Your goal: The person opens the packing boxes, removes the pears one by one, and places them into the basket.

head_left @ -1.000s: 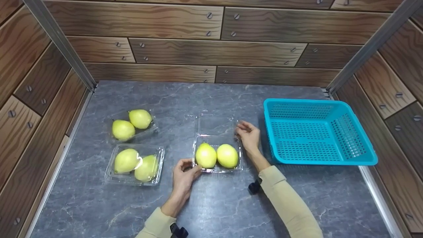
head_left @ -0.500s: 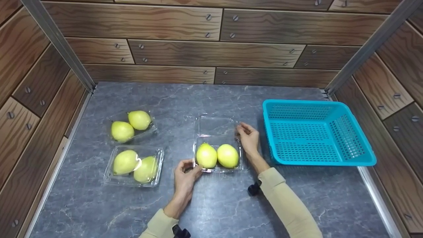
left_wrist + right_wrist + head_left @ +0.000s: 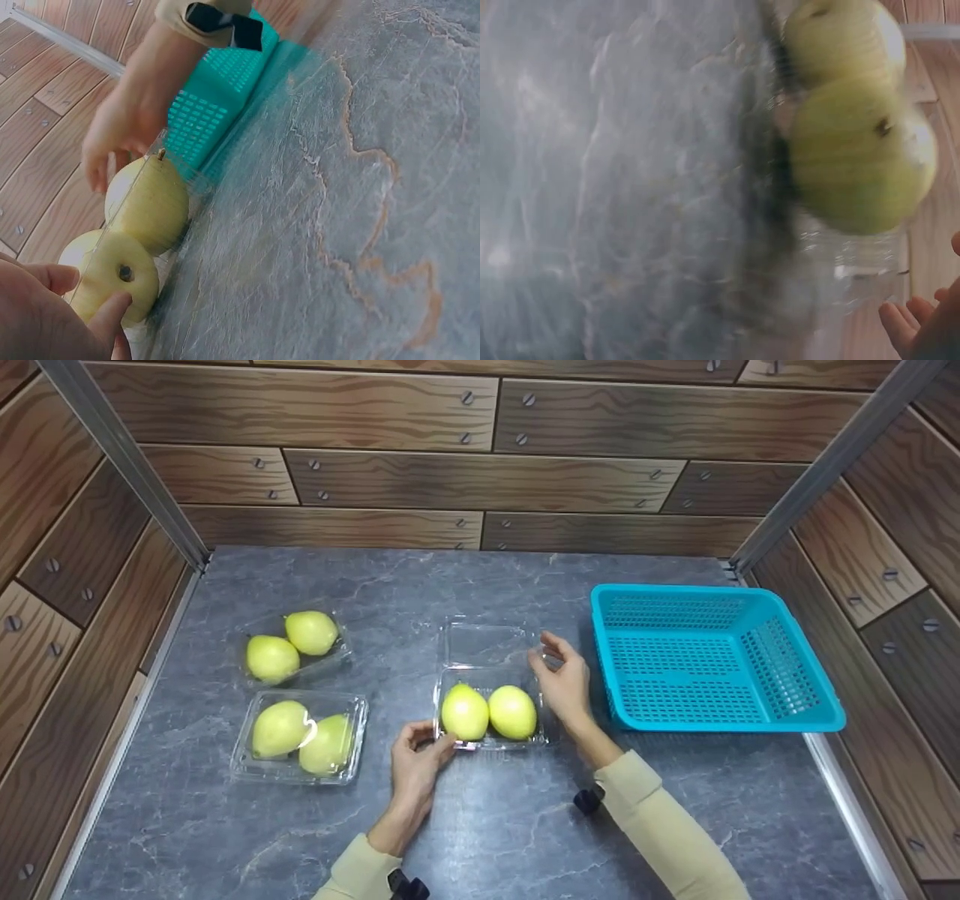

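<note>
A clear plastic clamshell container [image 3: 493,746] lies in the middle of the table with its lid [image 3: 491,645] folded back, away from me. Inside it sit two yellow-green pears [image 3: 465,712], side by side. My left hand [image 3: 417,769] pinches the container's near left corner, its thumb on the rim; the left wrist view shows thumb and fingers close round the nearer pear [image 3: 112,277]. My right hand [image 3: 564,679] hovers by the lid's right edge, thumb and fingers parted. In the right wrist view its fingers [image 3: 900,322] look apart from the container, though that picture is blurred.
A turquoise perforated basket [image 3: 604,660] stands at the right. On the left lie a closed clamshell [image 3: 244,765] with two pears and, behind it, another clear container [image 3: 337,656] with two pears. Wood-patterned walls [image 3: 480,480] edge the table on three sides.
My right hand has shifted slightly and its thumb and fingers have spread apart at the lid's edge. The left hand keeps its place on the container.
</note>
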Motion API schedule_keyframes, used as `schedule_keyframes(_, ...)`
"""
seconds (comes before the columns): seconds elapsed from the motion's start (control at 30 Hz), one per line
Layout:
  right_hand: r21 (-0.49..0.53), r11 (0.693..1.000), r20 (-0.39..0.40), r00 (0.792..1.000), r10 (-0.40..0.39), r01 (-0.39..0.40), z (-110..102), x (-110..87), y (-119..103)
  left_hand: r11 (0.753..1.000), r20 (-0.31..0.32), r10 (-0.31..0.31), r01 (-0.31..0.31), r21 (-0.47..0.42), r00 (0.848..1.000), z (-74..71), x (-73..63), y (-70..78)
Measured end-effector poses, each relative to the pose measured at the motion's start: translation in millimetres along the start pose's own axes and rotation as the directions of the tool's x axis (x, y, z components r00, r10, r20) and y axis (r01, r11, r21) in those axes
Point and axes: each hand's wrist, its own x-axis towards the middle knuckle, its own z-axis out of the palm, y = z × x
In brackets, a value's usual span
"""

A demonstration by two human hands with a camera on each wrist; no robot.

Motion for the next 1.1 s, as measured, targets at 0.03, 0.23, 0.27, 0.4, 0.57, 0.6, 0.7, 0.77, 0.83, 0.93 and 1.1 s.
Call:
schedule_keyframes(0.03, -0.012, 1.000, 0.010, 1.000, -0.015, 0.015, -1.3, -2.3, -4.1, 1.000, -0.002, -0.001, 0.001, 0.002, 1.000, -0.2, 0.2, 0.0)
schedule_keyframes(0.23, -0.111, 0.989, 0.124, 0.989, -0.081, 0.095, -11.3, -15.8, -26.9, 1.000, -0.008, -0.004, 0.005, 0.002, 1.000, -0.8, -0.1, 0.7)
schedule_keyframes(0.27, -0.133, 0.985, 0.156, 0.984, -0.087, 0.108, -13.5, -17.9, -30.6, 1.000, -0.007, -0.004, 0.004, 0.001, 1.000, -0.8, -0.2, 0.7)
schedule_keyframes(0.4, -0.225, 0.960, 0.282, 0.954, -0.099, 0.166, -22.2, -23.3, -44.4, 1.000, -0.006, -0.011, 0.011, 0.005, 1.000, -1.1, -0.3, 0.9)
schedule_keyframes(0.57, -0.354, 0.891, 0.430, 0.895, -0.114, 0.283, -32.4, -27.2, -58.9, 1.000, -0.009, -0.011, 0.011, 0.007, 1.000, -0.6, 0.0, 0.6)
schedule_keyframes(0.6, -0.373, 0.876, 0.457, 0.882, -0.113, 0.305, -34.2, -27.8, -61.3, 1.000, -0.010, -0.011, 0.011, 0.005, 1.000, -0.2, 0.2, 0.6)
schedule_keyframes(0.7, -0.416, 0.833, 0.530, 0.842, -0.102, 0.364, -38.0, -28.7, -65.9, 1.000, -0.012, -0.007, 0.008, 0.006, 1.000, 0.1, -0.1, 0.7)
schedule_keyframes(0.77, -0.435, 0.810, 0.571, 0.816, -0.090, 0.394, -39.2, -29.2, -66.9, 1.000, -0.009, -0.006, 0.006, 0.003, 1.000, 0.2, -0.5, 1.1)
schedule_keyframes(0.83, -0.451, 0.786, 0.605, 0.792, -0.079, 0.423, -38.9, -29.8, -66.6, 1.000, -0.007, -0.002, 0.002, 0.004, 1.000, 0.3, -0.8, 1.2)
schedule_keyframes(0.93, -0.469, 0.759, 0.639, 0.767, -0.062, 0.452, -36.2, -31.0, -63.7, 1.000, -0.003, 0.000, 0.000, 0.003, 1.000, 0.4, -1.3, 1.5)
schedule_keyframes(1.1, -0.487, 0.741, 0.670, 0.742, -0.022, 0.462, -28.3, -32.8, -55.9, 1.000, -0.005, 0.000, 0.000, -0.004, 1.000, -0.3, -1.7, 1.0)
